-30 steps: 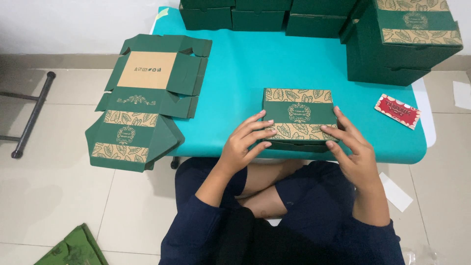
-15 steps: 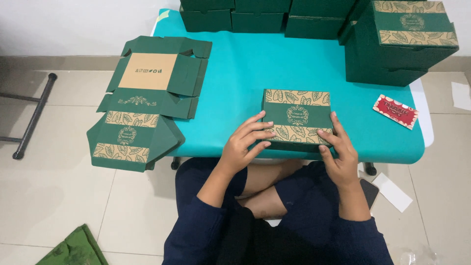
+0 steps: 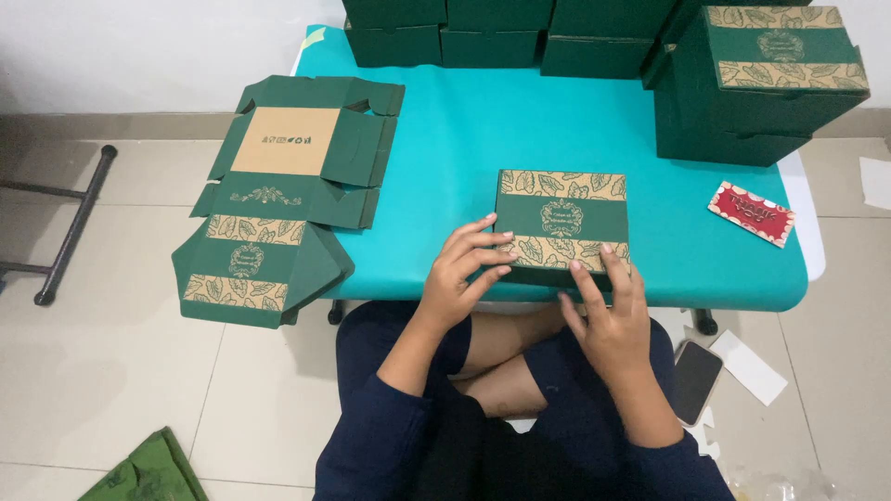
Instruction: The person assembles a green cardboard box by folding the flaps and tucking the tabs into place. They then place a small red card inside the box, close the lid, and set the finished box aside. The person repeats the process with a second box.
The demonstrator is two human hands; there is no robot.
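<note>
The light is even and soft, bright enough that nothing falls into darkness, and it seems to come from overhead. The teal surface (image 3: 445, 158) shows a faint sheen without hard glare. Shadows are weak and diffuse: a pale one lies on the floor (image 3: 111, 371) beneath the flat unfolded boxes (image 3: 278, 195) at the left. Focus is sharp at the centre; the fingers (image 3: 483, 243) show no motion blur. The far stacked boxes (image 3: 742, 83) lean slightly outward toward the edges.

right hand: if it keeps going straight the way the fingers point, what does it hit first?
The right hand points up-frame, fingertips already on the near edge of the green leaf-patterned box. That box comes first. Beyond it lies bare teal table, then probably the dark green boxes at the far edge.
</note>
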